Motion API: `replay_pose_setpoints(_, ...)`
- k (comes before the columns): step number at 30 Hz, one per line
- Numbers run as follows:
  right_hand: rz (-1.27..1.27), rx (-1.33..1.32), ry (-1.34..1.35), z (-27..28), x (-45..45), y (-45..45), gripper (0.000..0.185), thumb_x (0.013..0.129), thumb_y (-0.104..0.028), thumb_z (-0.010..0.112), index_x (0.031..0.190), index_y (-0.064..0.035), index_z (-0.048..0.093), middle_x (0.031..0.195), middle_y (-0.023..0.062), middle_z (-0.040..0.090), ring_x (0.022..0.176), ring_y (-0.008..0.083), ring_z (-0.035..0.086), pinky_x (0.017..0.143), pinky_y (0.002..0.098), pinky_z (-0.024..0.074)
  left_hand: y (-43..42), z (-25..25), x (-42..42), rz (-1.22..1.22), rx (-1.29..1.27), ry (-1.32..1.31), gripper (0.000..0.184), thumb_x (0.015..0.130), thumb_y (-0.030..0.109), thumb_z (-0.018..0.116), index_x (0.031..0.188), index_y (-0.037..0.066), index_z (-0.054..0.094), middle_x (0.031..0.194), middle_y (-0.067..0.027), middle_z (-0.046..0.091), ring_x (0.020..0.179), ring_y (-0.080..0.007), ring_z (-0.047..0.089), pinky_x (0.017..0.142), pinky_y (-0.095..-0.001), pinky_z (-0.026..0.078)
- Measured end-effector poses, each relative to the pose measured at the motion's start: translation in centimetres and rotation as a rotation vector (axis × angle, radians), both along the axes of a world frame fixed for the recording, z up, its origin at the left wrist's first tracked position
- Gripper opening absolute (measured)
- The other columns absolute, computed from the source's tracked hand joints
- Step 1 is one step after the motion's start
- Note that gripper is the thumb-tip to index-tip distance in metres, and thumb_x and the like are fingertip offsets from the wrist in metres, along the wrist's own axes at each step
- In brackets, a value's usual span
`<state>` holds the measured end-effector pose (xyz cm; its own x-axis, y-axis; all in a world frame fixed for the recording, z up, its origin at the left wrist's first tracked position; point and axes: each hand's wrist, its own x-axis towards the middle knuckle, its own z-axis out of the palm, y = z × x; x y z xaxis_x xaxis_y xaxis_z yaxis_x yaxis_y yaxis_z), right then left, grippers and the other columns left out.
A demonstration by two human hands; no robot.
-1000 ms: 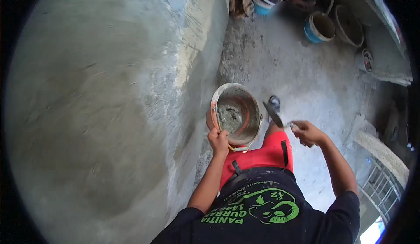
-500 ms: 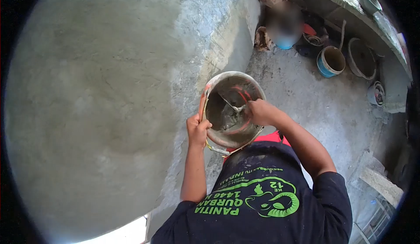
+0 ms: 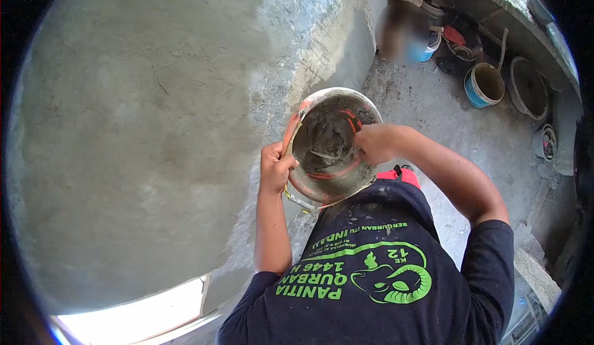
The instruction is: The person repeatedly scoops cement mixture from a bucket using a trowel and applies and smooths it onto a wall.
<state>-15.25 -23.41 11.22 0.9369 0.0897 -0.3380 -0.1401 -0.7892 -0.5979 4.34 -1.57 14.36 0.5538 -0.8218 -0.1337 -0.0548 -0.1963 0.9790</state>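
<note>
A bucket (image 3: pixel 339 92) with a pale rim and orange marks is tilted toward me at my waist. Wet grey mortar (image 3: pixel 328 131) lies inside it. My left hand (image 3: pixel 276 169) is closed around the rim on the left side. Over the right rim reaches my right hand (image 3: pixel 375 143), its fingers wrapped around the handle of a trowel (image 3: pixel 325 155). The handle is mostly hidden in my fist, and the mortar-coated blade barely stands out from the mix. A wire bail (image 3: pixel 300 203) hangs along the bucket's near side.
A freshly plastered wall (image 3: pixel 142 141) rises close on my left. On the concrete floor (image 3: pixel 427 107) stand a blue-and-white bucket (image 3: pixel 476 94), a large round tub (image 3: pixel 528 91) and a small pail (image 3: pixel 545 142). A blurred patch hides something near the far corner. A bright opening (image 3: pixel 142 317) is at lower left.
My right hand has shifted slightly up with the trowel, whose blade now lies lower and flatter in the mortar. The bucket and left hand have risen a little in view.
</note>
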Motion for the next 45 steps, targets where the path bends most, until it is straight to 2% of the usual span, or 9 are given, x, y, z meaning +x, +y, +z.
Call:
replay_pose_setpoints(5,-0.046,0.125,0.019,-1.0,-1.0,1.6,0.029,0.078,-0.017,0.065,0.091,0.0082,0.071,0.089,0.0257,0.072,0.089,0.0415,0.071,0.079,0.0486,0.0561,0.2,1.3,-1.4,-0.032,0.022,-0.016,0.008,0.065,-0.003,0.056,0.072,0.0,0.06,0.068,0.0032,0.056,0.058,-0.0059,0.044,0.054,-0.0255,0.032)
replay_pose_setpoints(8,-0.037,0.221,-0.026,-1.5,-1.1,1.7,0.032,0.085,-0.021,0.06,0.095,0.0072,0.07,0.087,0.0248,0.071,0.084,0.0391,0.071,0.074,0.0483,0.0547,0.0,1.8,-1.7,-0.07,0.035,-0.017,0.006,0.067,-0.003,0.056,0.071,0.0,0.061,0.067,0.0037,0.057,0.059,-0.0052,0.045,0.054,-0.0253,0.034)
replay_pose_setpoints(10,-0.068,0.378,0.238,0.7,-0.7,1.2,0.037,0.093,-0.028,0.054,0.095,0.0055,0.069,0.081,0.0219,0.07,0.076,0.0332,0.069,0.068,0.0453,0.0527,-0.3,1.5,-1.7,-0.105,0.034,-0.014,0.006,0.07,-0.003,0.057,0.07,0.0,0.062,0.067,0.0039,0.058,0.059,-0.0046,0.047,0.054,-0.025,0.035)
replay_pose_setpoints(14,0.064,0.442,-0.005,-7.3,0.8,0.2,0.041,0.098,-0.033,0.051,0.094,0.0031,0.07,0.075,0.0139,0.068,0.067,0.0263,0.065,0.063,0.0423,0.0504,-0.5,1.5,-2.0,-0.123,0.039,0.019,0.005,0.069,-0.003,0.057,0.07,0.001,0.061,0.067,0.0037,0.058,0.059,-0.0048,0.047,0.054,-0.0249,0.035)
replay_pose_setpoints(16,-0.005,0.673,-0.001,-8.2,0.4,0.3,0.04,0.099,-0.035,0.053,0.095,0.0006,0.07,0.072,0.0077,0.065,0.061,0.0207,0.063,0.056,0.0396,0.051,-0.3,1.5,-1.9,-0.151,0.061,0.001,0.005,0.069,-0.003,0.057,0.069,0.001,0.061,0.066,0.0037,0.057,0.059,-0.0048,0.046,0.054,-0.0249,0.035)
replay_pose_setpoints(22,-0.455,1.125,0.249,-4.6,-5.0,0.6,0.04,0.104,-0.04,0.051,0.108,-0.0024,0.065,0.077,0.0065,0.065,0.055,0.0147,0.061,0.045,0.031,0.0507,0.5,0.0,-1.0,-0.118,0.068,0.001,0.01,0.065,-0.002,0.057,0.072,0.0,0.063,0.07,0.0041,0.059,0.06,-0.005,0.048,0.055,-0.0241,0.036)
replay_pose_setpoints(28,-0.656,1.112,0.279,-3.7,-9.5,1.2,0.04,0.105,-0.034,0.051,0.116,0.003,0.063,0.079,0.0068,0.064,0.054,0.0151,0.062,0.045,0.0298,0.0507,0.9,-1.1,-1.0,-0.094,0.054,0.022,0.01,0.064,-0.002,0.058,0.072,0.001,0.064,0.069,0.0034,0.06,0.059,-0.0056,0.048,0.055,-0.0241,0.036)
replay_pose_setpoints(41,-0.699,1.273,0.344,-6.3,-13.6,2.1,0.036,0.103,-0.034,0.053,0.111,-0.0001,0.064,0.077,0.0083,0.064,0.058,0.0198,0.064,0.05,0.0304,0.0507,0.6,-2.1,-3.2,0.023,0.025,0.12,0.004,0.067,0.0,0.059,0.067,0.003,0.059,0.065,0.0053,0.054,0.058,-0.0056,0.044,0.053,-0.0261,0.033)
replay_pose_setpoints(45,-0.64,1.146,0.255,-9.0,-15.8,2.2,0.037,0.101,-0.038,0.058,0.108,-0.0028,0.066,0.079,0.0083,0.067,0.061,0.0185,0.064,0.052,0.033,0.0524,2.1,-6.0,-2.5,0.12,0.198,0.111,0.018,0.065,-0.001,0.058,0.08,-0.002,0.067,0.08,-0.0015,0.065,0.066,-0.0104,0.057,0.06,-0.0261,0.044)
